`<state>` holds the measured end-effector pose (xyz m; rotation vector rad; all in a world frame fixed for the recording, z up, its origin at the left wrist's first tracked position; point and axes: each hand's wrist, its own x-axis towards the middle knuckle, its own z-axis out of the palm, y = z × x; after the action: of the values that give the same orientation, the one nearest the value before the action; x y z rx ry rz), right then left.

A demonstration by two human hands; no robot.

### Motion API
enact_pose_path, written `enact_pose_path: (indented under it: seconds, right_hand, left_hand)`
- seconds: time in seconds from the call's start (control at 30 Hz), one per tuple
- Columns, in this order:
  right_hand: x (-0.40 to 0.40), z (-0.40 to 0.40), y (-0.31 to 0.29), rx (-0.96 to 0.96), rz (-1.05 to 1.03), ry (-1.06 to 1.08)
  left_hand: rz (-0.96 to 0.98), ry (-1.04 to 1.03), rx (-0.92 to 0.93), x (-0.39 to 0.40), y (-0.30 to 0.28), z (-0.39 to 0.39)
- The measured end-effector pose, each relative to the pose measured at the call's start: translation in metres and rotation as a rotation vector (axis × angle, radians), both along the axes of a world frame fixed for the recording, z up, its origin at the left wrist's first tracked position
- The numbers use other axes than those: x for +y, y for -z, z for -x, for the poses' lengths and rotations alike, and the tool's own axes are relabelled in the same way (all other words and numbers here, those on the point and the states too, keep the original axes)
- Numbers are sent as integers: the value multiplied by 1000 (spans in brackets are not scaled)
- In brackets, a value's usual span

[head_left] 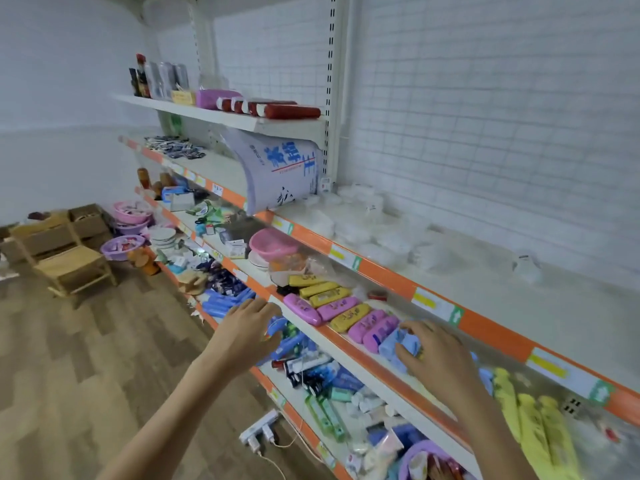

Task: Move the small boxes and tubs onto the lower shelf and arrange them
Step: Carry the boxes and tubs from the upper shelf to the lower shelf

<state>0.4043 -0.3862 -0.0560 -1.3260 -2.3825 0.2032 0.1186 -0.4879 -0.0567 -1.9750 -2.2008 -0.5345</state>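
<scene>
A white-walled shop aisle, wood-pattern floor, and a long run of orange-edged shelves fills the view. Here's the right hand (438,355) down on the middle shelf (346,336), fingers curled round a pale blue pack (398,348) and gripping it at the end of a row of pink and yellow oval soap boxes (341,311) that runs away to that hand's left. The left hand (247,332) hovers out over the shelf edge, fingers spread and relaxed; whether it touches the small blue thing under its fingertips I cannot tell. Below both hands lies the lower shelf (346,386), crowded with tubes and packets (not much bare room there). Beyond the right hand, on the shelf above, sits a cluster of white tubs (360,216), well apart from either hand.

My read: the blue pack is about to go down a level. To do it well, lift it clear of the neighbouring pink box so the row stays put, let the left hand push the loose tubes aside first, then set the pack flat and square to the shelf edge.
</scene>
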Motion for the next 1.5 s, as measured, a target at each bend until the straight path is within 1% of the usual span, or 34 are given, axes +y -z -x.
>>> enact_pose_path:
  seconds: [0.17, 0.33, 0.5, 0.7, 0.93, 1.13, 1.27, 1.5]
  right_hand:
    - [59, 23, -10, 1, -42, -4]
    - [137, 45, -24, 60, -172, -10]
    - [217, 67, -45, 44, -188, 7]
    - [290, 92, -55, 9, -160, -28]
    - [343, 119, -55, -37, -125, 9]
    - [370, 142, -52, -22, -119, 142]
    - [386, 163, -50, -29, -100, 206]
    - [431, 199, -51, -113, 39, 230]
  left_hand:
    - [-22, 64, -47, 70, -3, 32]
    - [-76, 85, -28, 152, -14, 53]
    - [-133, 93, -38, 234, -34, 74]
    - [-132, 103, -84, 311, -45, 96]
    - [-163, 187, -125, 385, -45, 131]
    - [-121, 336, -92, 453, -32, 162]
    - [-115, 412, -102, 491, -23, 173]
    - [7, 493, -209, 558, -9, 183]
